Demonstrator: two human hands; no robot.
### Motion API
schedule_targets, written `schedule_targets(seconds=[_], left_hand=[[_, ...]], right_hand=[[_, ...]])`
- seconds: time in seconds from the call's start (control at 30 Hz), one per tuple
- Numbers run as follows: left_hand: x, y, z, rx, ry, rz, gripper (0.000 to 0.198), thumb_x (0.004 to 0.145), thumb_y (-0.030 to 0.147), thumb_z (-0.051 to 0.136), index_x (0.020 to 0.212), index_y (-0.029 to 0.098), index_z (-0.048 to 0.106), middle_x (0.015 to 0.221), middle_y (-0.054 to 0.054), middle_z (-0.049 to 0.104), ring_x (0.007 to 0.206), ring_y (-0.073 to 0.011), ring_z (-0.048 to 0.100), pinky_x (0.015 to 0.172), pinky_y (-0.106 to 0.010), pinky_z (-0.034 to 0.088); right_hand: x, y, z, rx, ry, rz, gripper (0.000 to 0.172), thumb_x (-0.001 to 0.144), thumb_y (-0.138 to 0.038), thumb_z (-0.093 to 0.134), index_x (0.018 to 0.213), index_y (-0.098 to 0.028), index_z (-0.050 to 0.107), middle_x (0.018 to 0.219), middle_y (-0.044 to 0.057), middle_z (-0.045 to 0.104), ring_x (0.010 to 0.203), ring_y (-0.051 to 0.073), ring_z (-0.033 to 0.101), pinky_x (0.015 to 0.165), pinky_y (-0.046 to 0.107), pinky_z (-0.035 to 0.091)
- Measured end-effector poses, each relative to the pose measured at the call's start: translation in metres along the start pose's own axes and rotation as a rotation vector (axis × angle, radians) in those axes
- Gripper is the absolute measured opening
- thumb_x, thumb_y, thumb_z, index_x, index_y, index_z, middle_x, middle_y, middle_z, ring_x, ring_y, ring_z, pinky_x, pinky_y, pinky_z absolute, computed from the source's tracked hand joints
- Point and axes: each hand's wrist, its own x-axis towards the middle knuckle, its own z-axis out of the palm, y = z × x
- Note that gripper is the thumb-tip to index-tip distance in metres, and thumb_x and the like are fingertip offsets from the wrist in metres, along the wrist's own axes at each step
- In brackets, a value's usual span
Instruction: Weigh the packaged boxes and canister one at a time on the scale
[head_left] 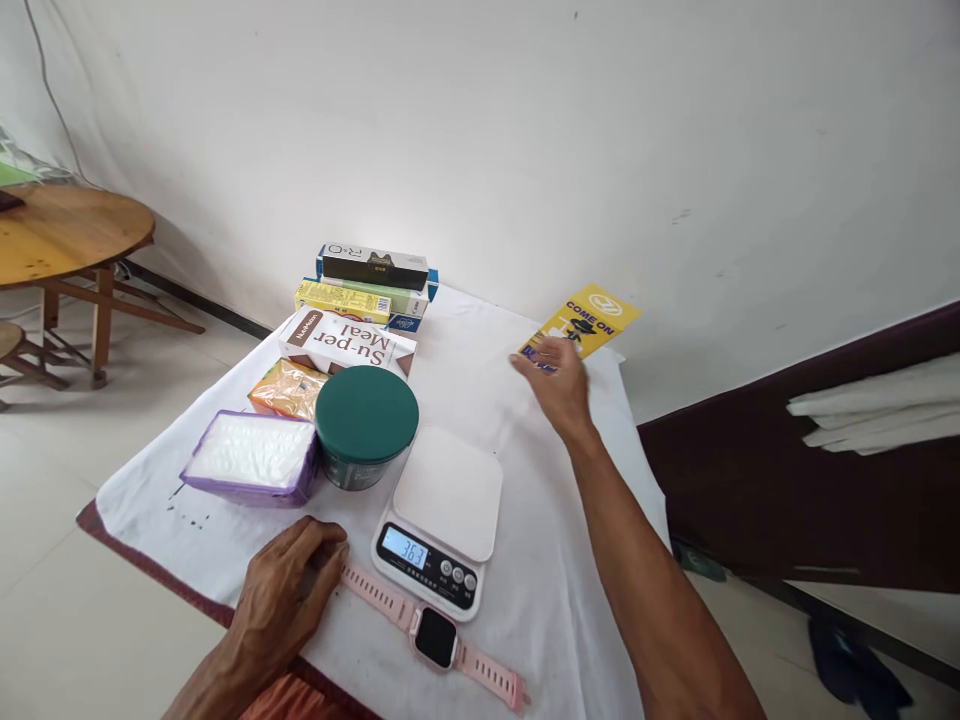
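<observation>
My right hand (pixel 559 385) is stretched to the back right of the table, its fingers curled over the lower part of a flat yellow packet (pixel 592 318) printed "COME ON". The packet is tilted, and the fingers partly hide its lower print. My left hand (pixel 289 580) rests on the near edge of the cloth, fingers curled in. Its thumb lies beside the strap end of a pink smartwatch (pixel 435 636). Between my hands stands a white digital scale (pixel 448 490) with a bare platform and a lit display (pixel 405 547) that seems to read 363.
Left of the scale are a green-lidded tub (pixel 366 412), a purple-edged tissue pack (pixel 251 452), an orange packet (pixel 286 388) and a "Su-per Meal" box (pixel 349 340). Several boxes (pixel 375 268) are stacked behind. A white wall borders the table; a round wooden table (pixel 75 232) stands left.
</observation>
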Motion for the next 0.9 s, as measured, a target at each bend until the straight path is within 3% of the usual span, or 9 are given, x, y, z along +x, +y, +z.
schedule_targets(seconds=[0.07, 0.13, 0.27, 0.37, 0.43, 0.57, 0.7, 0.9], left_hand=[[-0.001, 0.000, -0.001, -0.006, -0.004, 0.004, 0.010, 0.101, 0.028, 0.059, 0.098, 0.025, 0.068, 0.081, 0.001, 0.073, 0.070, -0.0136, 0.073, 0.065, -0.021, 0.058], [-0.002, -0.001, -0.001, -0.014, 0.004, 0.012, 0.011, 0.101, 0.027, 0.059, 0.098, 0.024, 0.068, 0.080, 0.001, 0.072, 0.069, -0.0136, 0.072, 0.064, -0.021, 0.057], [-0.006, -0.004, 0.000, -0.024, 0.043, 0.036, 0.011, 0.101, 0.025, 0.058, 0.098, 0.023, 0.068, 0.080, 0.000, 0.071, 0.068, -0.0132, 0.071, 0.064, -0.022, 0.057], [-0.008, -0.006, 0.001, -0.043, 0.048, 0.043, 0.011, 0.101, 0.024, 0.057, 0.098, 0.023, 0.067, 0.081, 0.000, 0.071, 0.068, -0.0125, 0.070, 0.065, -0.022, 0.056], [-0.009, -0.007, 0.000, -0.064, 0.045, 0.049, 0.011, 0.101, 0.023, 0.056, 0.098, 0.023, 0.067, 0.082, 0.000, 0.070, 0.069, -0.0122, 0.070, 0.065, -0.022, 0.055], [-0.011, -0.009, 0.000, -0.090, 0.048, 0.056, 0.011, 0.102, 0.022, 0.055, 0.099, 0.022, 0.066, 0.084, 0.000, 0.070, 0.070, -0.0118, 0.070, 0.067, -0.021, 0.055], [-0.014, -0.012, 0.002, -0.096, 0.040, 0.056, 0.011, 0.103, 0.022, 0.055, 0.099, 0.022, 0.066, 0.085, 0.000, 0.069, 0.071, -0.0117, 0.069, 0.068, -0.022, 0.054], [-0.017, -0.014, 0.004, -0.081, 0.019, 0.050, 0.011, 0.103, 0.024, 0.054, 0.100, 0.022, 0.065, 0.086, 0.000, 0.069, 0.072, -0.0126, 0.069, 0.069, -0.023, 0.054]], right_hand=[[-0.017, -0.043, 0.024, 0.133, -0.355, -0.070, 0.063, 0.069, -0.063, 0.086, 0.113, -0.023, 0.065, 0.125, 0.012, 0.070, 0.120, 0.032, 0.066, 0.106, 0.055, 0.053], [-0.030, -0.083, 0.046, 0.232, -0.571, -0.102, 0.061, 0.075, -0.063, 0.084, 0.120, -0.026, 0.066, 0.131, 0.010, 0.071, 0.127, 0.030, 0.065, 0.110, 0.052, 0.052], [-0.041, -0.125, 0.078, 0.227, -0.740, -0.174, 0.069, 0.075, -0.062, 0.086, 0.131, -0.026, 0.066, 0.146, 0.011, 0.065, 0.137, 0.031, 0.058, 0.110, 0.050, 0.052], [-0.040, -0.130, 0.088, 0.138, -0.758, -0.228, 0.067, 0.077, -0.061, 0.085, 0.131, -0.026, 0.068, 0.148, 0.010, 0.064, 0.133, 0.033, 0.061, 0.107, 0.051, 0.055], [-0.040, -0.130, 0.090, 0.096, -0.699, -0.287, 0.064, 0.080, -0.059, 0.083, 0.134, -0.027, 0.068, 0.142, 0.010, 0.068, 0.128, 0.032, 0.064, 0.101, 0.050, 0.059], [-0.043, -0.132, 0.089, 0.009, -0.581, -0.552, 0.052, 0.090, -0.053, 0.075, 0.135, -0.027, 0.071, 0.134, 0.010, 0.071, 0.121, 0.032, 0.069, 0.092, 0.048, 0.064], [-0.048, -0.132, 0.087, -0.160, -0.558, -0.822, 0.042, 0.105, -0.050, 0.053, 0.132, -0.027, 0.075, 0.138, 0.011, 0.071, 0.130, 0.030, 0.064, 0.113, 0.052, 0.055], [-0.051, -0.120, 0.085, -0.378, -0.544, -0.899, 0.061, 0.111, -0.055, 0.030, 0.148, -0.023, 0.065, 0.148, 0.012, 0.065, 0.139, 0.030, 0.058, 0.122, 0.052, 0.046]])
